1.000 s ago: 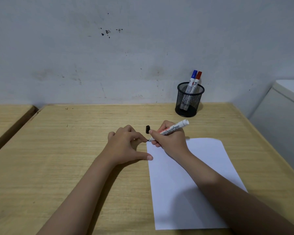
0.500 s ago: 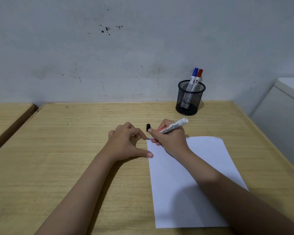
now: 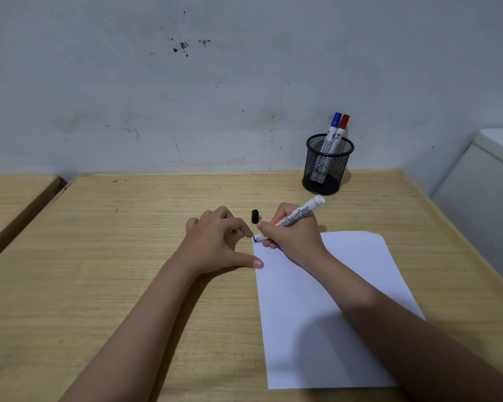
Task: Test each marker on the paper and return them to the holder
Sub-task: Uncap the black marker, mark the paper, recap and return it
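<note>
My right hand (image 3: 292, 236) grips an uncapped white marker (image 3: 298, 216), its tip touching the top left corner of the white paper (image 3: 317, 309), where a small dark mark shows. Its black cap (image 3: 255, 216) stands on the table just beyond the paper. My left hand (image 3: 215, 242) rests on the table, index fingertip and thumb pressing the paper's left edge, holding nothing. A black mesh holder (image 3: 327, 163) at the back holds a blue-capped marker (image 3: 333, 130) and a red-capped marker (image 3: 341, 132).
The wooden table (image 3: 114, 256) meets a grey wall at the back. A second wooden table (image 3: 9, 198) sits to the left across a gap. A white cabinet (image 3: 488, 184) stands at the right, beside the table's edge.
The marker tip has made a small dark mark at the paper's corner. Both hands stay in nearly the same place.
</note>
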The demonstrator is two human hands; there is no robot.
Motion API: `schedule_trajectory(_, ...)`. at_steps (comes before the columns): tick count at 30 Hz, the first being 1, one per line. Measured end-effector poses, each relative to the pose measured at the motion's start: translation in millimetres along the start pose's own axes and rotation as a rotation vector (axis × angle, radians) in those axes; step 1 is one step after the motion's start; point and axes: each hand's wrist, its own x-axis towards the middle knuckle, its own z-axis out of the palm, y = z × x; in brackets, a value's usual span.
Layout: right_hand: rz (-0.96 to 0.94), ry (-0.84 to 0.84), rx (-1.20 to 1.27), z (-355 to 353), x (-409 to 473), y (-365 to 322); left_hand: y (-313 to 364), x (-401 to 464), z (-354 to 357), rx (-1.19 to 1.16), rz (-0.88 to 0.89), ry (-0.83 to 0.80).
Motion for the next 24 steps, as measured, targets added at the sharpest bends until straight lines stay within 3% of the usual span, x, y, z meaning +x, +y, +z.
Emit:
schedule_trajectory(9,0.056,0.222,0.268,-5.5,-1.1,-6.9,1.2,-2.2,-0.5,-0.013,-0.015,-0.015)
schedule_trajectory(14,0.134,0.248,0.423,-8.2,-1.5,-11.2,7.6,9.1,-3.4,-0.411,-0.164,0.046)
schedule_trajectory(17,0.159,0.281,0.489,-9.3,-1.5,-14.1,17.5,24.5,-3.5,-0.401,-0.100,0.140)
schedule_trajectory(21,0.180,0.299,0.528,-9.4,-2.5,-17.9,24.2,42.1,2.5,-0.294,-0.075,0.038)
schedule_trajectory(24,0.193,0.311,0.570,-10.6,-4.4,-22.6,24.8,43.6,0.5,-0.316,-0.136,0.092)
